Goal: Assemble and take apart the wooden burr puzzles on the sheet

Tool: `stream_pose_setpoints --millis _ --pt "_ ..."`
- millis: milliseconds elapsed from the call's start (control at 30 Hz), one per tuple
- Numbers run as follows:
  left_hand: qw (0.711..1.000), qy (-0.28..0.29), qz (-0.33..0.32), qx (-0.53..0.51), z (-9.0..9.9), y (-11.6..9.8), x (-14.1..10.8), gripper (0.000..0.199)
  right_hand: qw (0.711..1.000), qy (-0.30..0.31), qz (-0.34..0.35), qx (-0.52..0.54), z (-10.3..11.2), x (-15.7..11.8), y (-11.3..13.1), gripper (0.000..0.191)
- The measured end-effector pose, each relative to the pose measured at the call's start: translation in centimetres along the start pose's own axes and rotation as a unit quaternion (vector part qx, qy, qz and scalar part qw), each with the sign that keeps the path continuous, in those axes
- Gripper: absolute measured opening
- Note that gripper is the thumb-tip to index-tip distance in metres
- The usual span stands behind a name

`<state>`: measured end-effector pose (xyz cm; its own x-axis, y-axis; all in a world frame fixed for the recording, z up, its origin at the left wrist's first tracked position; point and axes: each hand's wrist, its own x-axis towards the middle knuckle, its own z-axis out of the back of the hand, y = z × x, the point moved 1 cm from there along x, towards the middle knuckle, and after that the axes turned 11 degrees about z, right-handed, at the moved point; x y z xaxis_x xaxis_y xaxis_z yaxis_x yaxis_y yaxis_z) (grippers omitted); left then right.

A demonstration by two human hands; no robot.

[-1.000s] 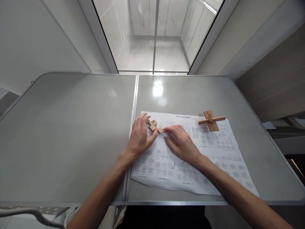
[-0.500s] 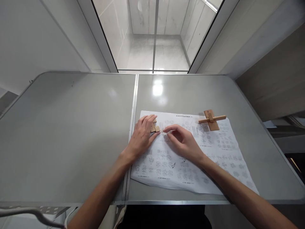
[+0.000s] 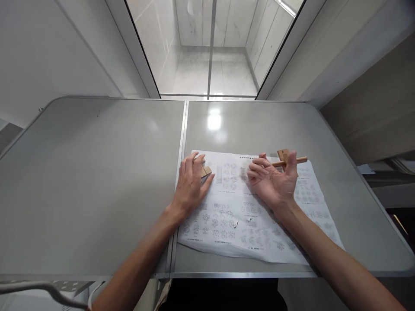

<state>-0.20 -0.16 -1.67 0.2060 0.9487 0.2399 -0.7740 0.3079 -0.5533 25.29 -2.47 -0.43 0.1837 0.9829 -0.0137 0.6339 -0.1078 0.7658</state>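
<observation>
A sheet of paper (image 3: 227,242) printed with small diagrams lies on the table. Over its upper left part, my left hand (image 3: 192,179) is closed around light wooden pieces (image 3: 206,171), which show between thumb and fingers. My right hand (image 3: 274,179) is turned palm up above the right half of the sheet, its fingers apart and slightly curled, with nothing in it. Right behind it are crossed wooden pieces, a flat brown block (image 3: 283,153) with a thin stick (image 3: 301,160) across it, partly hidden by my thumb and fingers.
The grey folding table (image 3: 113,185) has a metal seam (image 3: 183,138) just left of the sheet. Two small torn holes or scraps show low on the paper. A glass window (image 3: 194,69) stands beyond the far edge. A grey cable (image 3: 48,287) runs at the lower left.
My right hand has moved right, away from the light wooden pieces, and turned palm up with its fingers spread. My left hand has shifted slightly left with the wooden pieces.
</observation>
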Motion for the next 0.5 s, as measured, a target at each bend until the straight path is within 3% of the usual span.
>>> stream_pose_setpoints --millis 200,400,500 --pt "1.0 0.0 0.002 -0.007 -0.1 0.0 -0.1 0.058 0.991 0.05 0.051 -0.113 0.7 0.3 0.9 0.069" --pt "1.0 0.004 0.002 -0.003 0.0 -0.1 -0.1 0.056 0.998 -0.019 0.037 -0.053 1.4 0.8 0.8 0.06" --pt "1.0 0.004 0.002 -0.005 0.0 -0.1 -0.1 0.056 0.997 -0.004 0.046 -0.054 1.5 0.9 0.7 0.054"
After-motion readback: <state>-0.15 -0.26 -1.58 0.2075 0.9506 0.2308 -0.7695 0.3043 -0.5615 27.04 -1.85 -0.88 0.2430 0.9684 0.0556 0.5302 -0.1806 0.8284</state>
